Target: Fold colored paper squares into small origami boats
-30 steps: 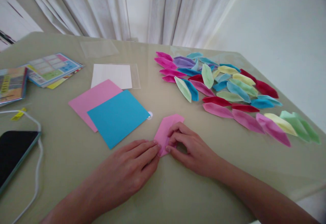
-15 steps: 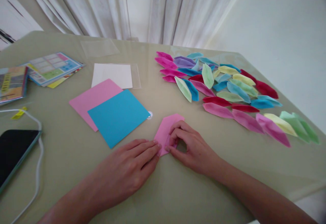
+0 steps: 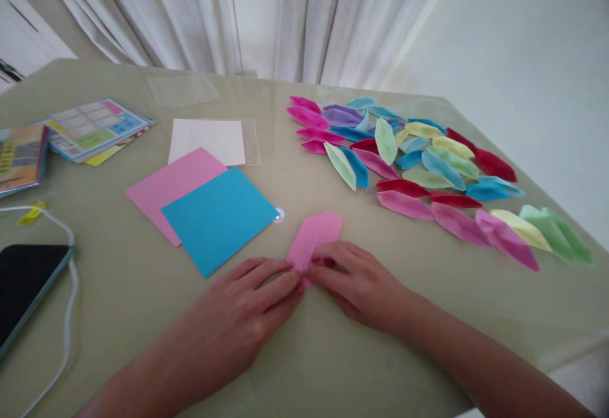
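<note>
Pressing on the table [image 3: 328, 367], both hands meet at the folded paper [image 3: 318, 231], a pink piece lying just ahead of the left fingertips, its far end uncovered. The left hand [image 3: 247, 313] is palm down, fingers nearly straight and close together, tips touching the paper's near left edge; whether the thumb pinches from below cannot be told. The right hand [image 3: 366, 285] is narrow, its fingers bent and their tips brought together on the paper's near right side, close to the left fingertips; blur prevents telling whether a fold is gripped. Ahead of the left hand, a blue sheet [image 3: 221, 218] overlaps a pink sheet [image 3: 166, 193], with a small disc [image 3: 280, 215] at the blue sheet's right corner. Farther out from the same hand, the pink sheet covers a corner of a white sheet [image 3: 207, 139], which lies in or on a clear sleeve [image 3: 253, 142]; which of the two cannot be told. Well left of the left hand are a phone [image 3: 28, 285], a white cable [image 3: 69, 316] passing beside it, and, farther ahead, leaflets [image 3: 90, 126] and a booklet [image 3: 19, 158]. Beyond the right hand and to its right, well apart from it, lie many folded pieces [image 3: 454, 161] in pink, red, blue, green, yellow and purple.
</note>
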Available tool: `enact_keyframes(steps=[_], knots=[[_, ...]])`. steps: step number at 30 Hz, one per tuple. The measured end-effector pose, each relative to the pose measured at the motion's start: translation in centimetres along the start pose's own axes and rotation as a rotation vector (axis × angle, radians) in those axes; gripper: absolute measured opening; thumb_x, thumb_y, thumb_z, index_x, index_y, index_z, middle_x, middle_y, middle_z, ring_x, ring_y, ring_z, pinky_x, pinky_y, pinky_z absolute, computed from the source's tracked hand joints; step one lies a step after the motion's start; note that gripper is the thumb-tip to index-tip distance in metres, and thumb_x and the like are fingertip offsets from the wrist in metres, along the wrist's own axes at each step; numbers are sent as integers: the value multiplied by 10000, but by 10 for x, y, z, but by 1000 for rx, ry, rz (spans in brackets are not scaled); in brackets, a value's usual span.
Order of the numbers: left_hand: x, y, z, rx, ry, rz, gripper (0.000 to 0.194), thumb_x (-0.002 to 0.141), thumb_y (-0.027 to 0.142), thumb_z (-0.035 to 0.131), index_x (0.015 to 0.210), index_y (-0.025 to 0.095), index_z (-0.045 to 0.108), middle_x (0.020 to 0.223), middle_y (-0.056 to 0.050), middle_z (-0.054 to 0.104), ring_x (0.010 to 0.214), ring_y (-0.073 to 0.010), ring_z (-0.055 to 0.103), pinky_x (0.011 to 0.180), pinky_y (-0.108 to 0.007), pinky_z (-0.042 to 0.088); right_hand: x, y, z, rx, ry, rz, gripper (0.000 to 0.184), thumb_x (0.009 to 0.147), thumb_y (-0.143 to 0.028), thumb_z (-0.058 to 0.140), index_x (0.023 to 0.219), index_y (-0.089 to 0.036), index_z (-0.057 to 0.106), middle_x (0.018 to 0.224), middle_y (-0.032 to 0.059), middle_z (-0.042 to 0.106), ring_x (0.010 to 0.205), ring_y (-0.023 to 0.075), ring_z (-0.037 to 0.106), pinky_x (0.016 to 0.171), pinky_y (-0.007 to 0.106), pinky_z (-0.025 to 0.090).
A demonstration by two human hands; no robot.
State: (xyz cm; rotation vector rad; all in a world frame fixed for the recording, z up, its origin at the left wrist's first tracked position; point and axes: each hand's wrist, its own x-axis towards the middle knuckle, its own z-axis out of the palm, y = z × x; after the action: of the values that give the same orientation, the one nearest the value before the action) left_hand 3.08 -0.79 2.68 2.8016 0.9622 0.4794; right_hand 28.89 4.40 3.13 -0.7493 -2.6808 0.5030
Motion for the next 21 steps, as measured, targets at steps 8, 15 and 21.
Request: enact_keyframes(steps=[8,15,21], knots=[[4,7,-2,-13,24,-40,333,1050,102,478,1299,167,688,1344,-28,724,1253,-255,612,1069,-440,453,-17,-18,-9,-396,-29,-55,118,960,-94,613,938,-131,722,837,35,648,747,205,512,692,416,334],[4,7,-2,-4,46,-28,414,994,28,473,1338,141,672,1372,-38,716,1261,-257,602,1090,-422,423,-12,-21,-8,-357,-1,-60,105,987,-178,622,1000,-148,722,798,21,629,712,205,488,676,410,311],[4,9,1,7,15,-34,454,962,16,473,1352,150,663,1424,-31,697,1289,-250,586,1118,-429,382,-20,-23,-3,-392,-44,-35,78,982,-188,649,930,-169,704,780,13,615,721,205,507,681,416,298]])
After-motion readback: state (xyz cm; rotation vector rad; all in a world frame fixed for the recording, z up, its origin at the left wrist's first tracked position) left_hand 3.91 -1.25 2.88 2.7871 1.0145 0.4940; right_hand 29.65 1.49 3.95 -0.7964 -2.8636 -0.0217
